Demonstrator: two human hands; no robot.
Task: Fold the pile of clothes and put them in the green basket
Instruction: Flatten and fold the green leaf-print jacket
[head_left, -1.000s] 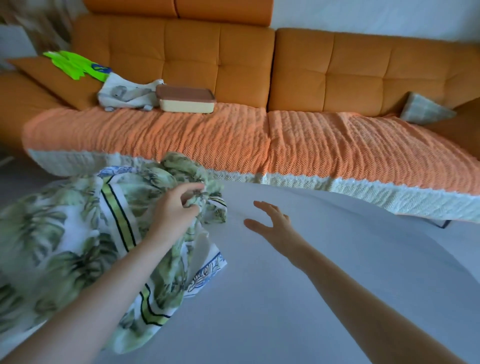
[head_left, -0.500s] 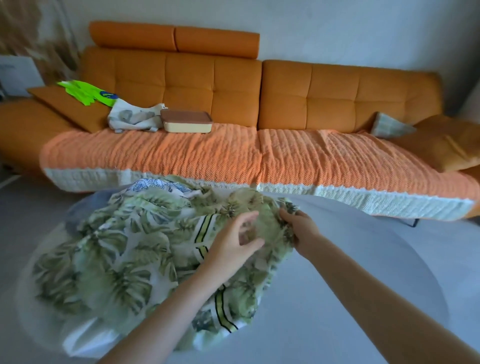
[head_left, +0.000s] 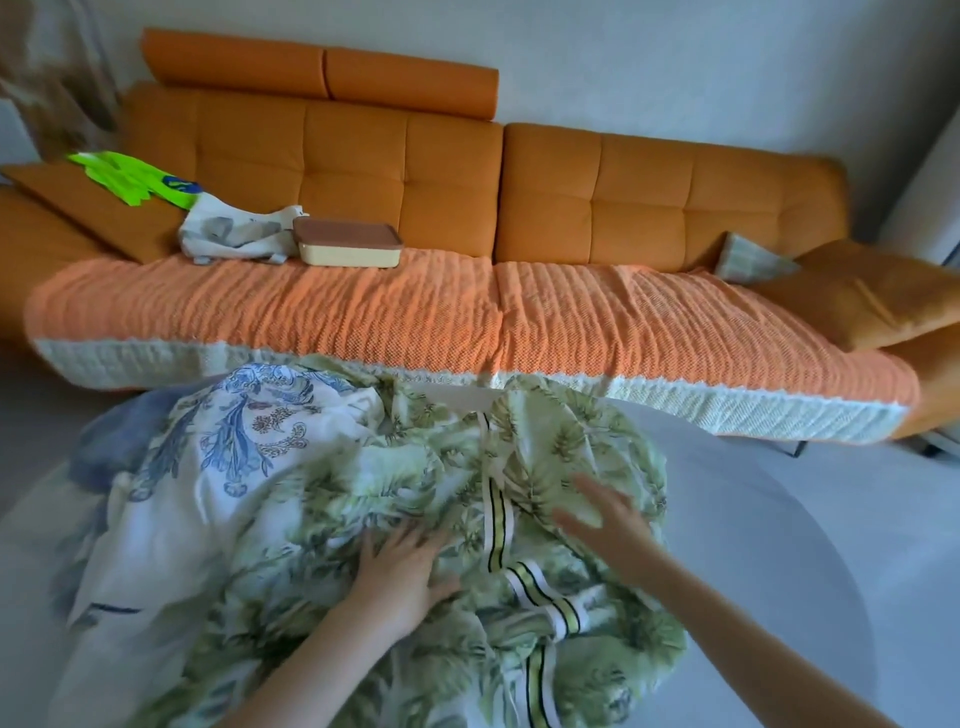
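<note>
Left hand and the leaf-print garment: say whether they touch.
Touching. Head view shows the left hand lying flat, fingers spread, on the leaf-print garment.

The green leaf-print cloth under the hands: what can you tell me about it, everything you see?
The thin white fabric printed with green palm leaves carries white bands with yellow and black stripes. It lies crumpled and unfolded on the round white table, against a white cloth with blue floral print. The left hand presses flat on it; the right hand, fingers straight, is blurred just above or on it.
</note>
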